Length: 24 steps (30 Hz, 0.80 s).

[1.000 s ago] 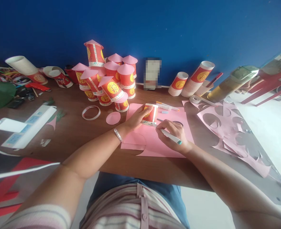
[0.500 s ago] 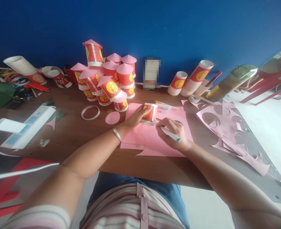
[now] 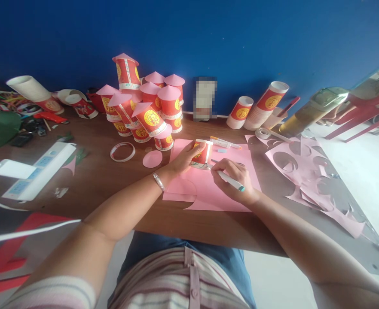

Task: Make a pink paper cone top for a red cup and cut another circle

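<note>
A red and white paper cup (image 3: 203,155) with a yellow emblem is held by my left hand (image 3: 189,157), its fingers wrapped around the side. Dark marks run along the cup's white lower band. My right hand (image 3: 233,179) grips a white marker (image 3: 228,180) with a green end, its tip at or very near that band. Both hands are over pink paper sheets (image 3: 220,197). Just behind them lies an orange and white marker (image 3: 225,142), beside a small bluish block (image 3: 221,150). Part of a dark, thin object shows behind my right hand, mostly hidden.
Stacked red cups with pink cone tops (image 3: 151,118) stand at the back left. Cup stacks (image 3: 267,105), a tape roll (image 3: 263,133) and a tilted bottle (image 3: 312,111) are at right, near cut pink scraps (image 3: 308,180). A power strip (image 3: 41,171) lies at left.
My right hand and the marker tip have shifted very slightly right along the cup's lower band. My left hand keeps its hold on the cup.
</note>
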Motion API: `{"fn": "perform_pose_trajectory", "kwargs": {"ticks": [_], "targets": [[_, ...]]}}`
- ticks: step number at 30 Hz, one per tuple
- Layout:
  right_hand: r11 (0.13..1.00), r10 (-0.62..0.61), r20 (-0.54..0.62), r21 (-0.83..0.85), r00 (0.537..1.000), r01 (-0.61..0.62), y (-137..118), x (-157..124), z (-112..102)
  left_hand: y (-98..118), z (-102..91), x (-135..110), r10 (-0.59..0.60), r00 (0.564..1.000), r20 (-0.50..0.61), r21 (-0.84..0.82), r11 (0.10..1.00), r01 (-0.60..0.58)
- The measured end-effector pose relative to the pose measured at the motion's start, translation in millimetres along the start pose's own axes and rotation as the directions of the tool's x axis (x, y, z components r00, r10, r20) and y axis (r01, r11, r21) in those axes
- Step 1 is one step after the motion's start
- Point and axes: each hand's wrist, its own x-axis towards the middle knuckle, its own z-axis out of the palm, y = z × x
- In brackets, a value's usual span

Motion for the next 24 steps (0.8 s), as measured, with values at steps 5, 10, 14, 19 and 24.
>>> {"fn": "perform_pose_trajectory", "kwargs": {"ticks": [5, 10, 14, 19, 24], "targets": [[1.000, -0.014, 0.005, 0.012, 1.000, 0.014, -0.5, -0.2, 0.3, 1.9, 1.8, -1.6, 0.027, 0.999, 0.034, -0.033, 0.999, -0.026], [0.999, -0.032, 0.000, 0.013, 1.000, 0.032, -1.7, -0.7, 1.1, 1.2, 1.7, -1.5, 0.030, 0.999, 0.019, -0.039, 0.999, -0.029], [0.999, -0.033, -0.007, 0.015, 0.999, 0.034, -3.7, -0.8, 1.4, -1.3, 0.0, -0.7, 0.025, 1.000, 0.005, -0.008, 1.000, -0.025], [1.000, -0.021, 0.009, 0.021, 1.000, 0.020, -6.7, 0.8, 1.2, -3.5, -1.7, 1.0, 0.025, 0.999, 0.034, 0.022, 0.999, -0.025], [0.999, -0.029, 0.015, 0.023, 0.999, 0.028, -8.9, 2.3, -0.2, -4.1, -2.0, 1.4, 0.036, 0.999, 0.033, 0.037, 0.999, -0.037]]}}
